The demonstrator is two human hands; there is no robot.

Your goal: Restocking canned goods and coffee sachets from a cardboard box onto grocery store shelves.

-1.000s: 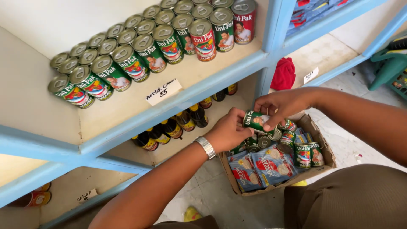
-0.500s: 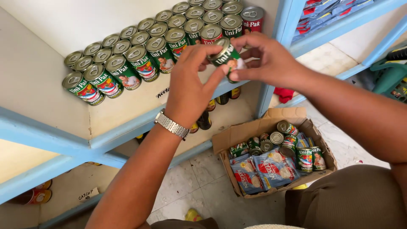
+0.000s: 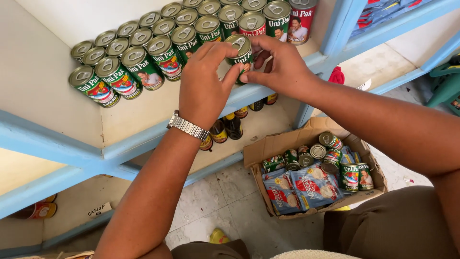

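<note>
Both hands hold one green tin can (image 3: 241, 49) with a ring-pull lid, just above the front of a cream shelf (image 3: 129, 115). My left hand (image 3: 203, 84), with a metal watch at the wrist, grips its left side. My right hand (image 3: 282, 67) pinches its right side. Behind it stand rows of like green and red cans (image 3: 143, 62). On the floor below, an open cardboard box (image 3: 268, 146) holds several more cans (image 3: 350, 175) and blue sachets (image 3: 299, 189).
The shelf has a light blue front rail (image 3: 57, 148) and blue upright (image 3: 340, 24). Dark bottles (image 3: 227, 128) stand on the lower shelf. A red cloth (image 3: 337, 75) lies to the right, a green plastic item (image 3: 443, 81) at far right. My knee (image 3: 393, 225) is beside the box.
The hands took a can from the box, raised it to the shelf and have now brought it lower and nearer the rows of cans.
</note>
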